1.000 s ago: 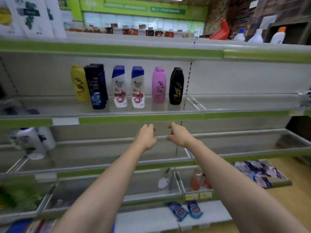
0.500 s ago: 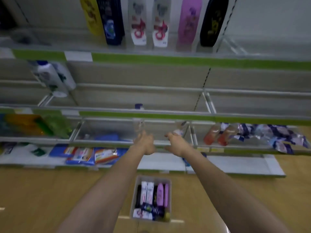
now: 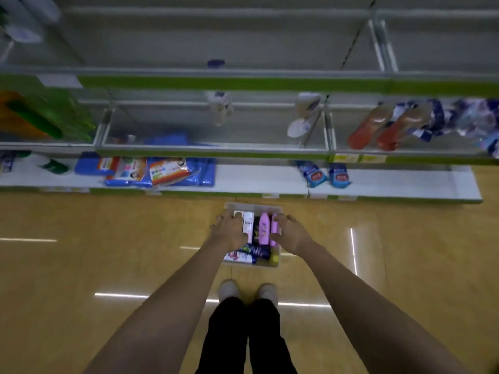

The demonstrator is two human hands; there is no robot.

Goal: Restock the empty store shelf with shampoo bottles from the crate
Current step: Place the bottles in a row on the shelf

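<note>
A clear plastic crate [image 3: 252, 205] stands on the wooden floor just in front of the shelving. Shampoo bottles fill it: a white one [image 3: 248, 222], a black one [image 3: 256, 225] and a pink one [image 3: 264, 229] side by side, with dark blue bottles [image 3: 258, 251] lying across the near end. My left hand [image 3: 229, 230] hovers over the crate's left side, its loosely curled fingers on the white bottles. My right hand [image 3: 291, 232] is at the right side, with its fingertips against a lilac bottle [image 3: 274, 225]. Neither hand plainly grips anything.
Low shelves with green trim [image 3: 216, 83] run across the top. Blue packets [image 3: 162, 172] lie on the white bottom shelf, and two orange bottles [image 3: 378, 128] on the shelf above it. My shoes [image 3: 248, 291] stand right behind the crate.
My view has dropped from the stocked upper shelf to the floor. Both hands have gone down from shelf height into the crate.
</note>
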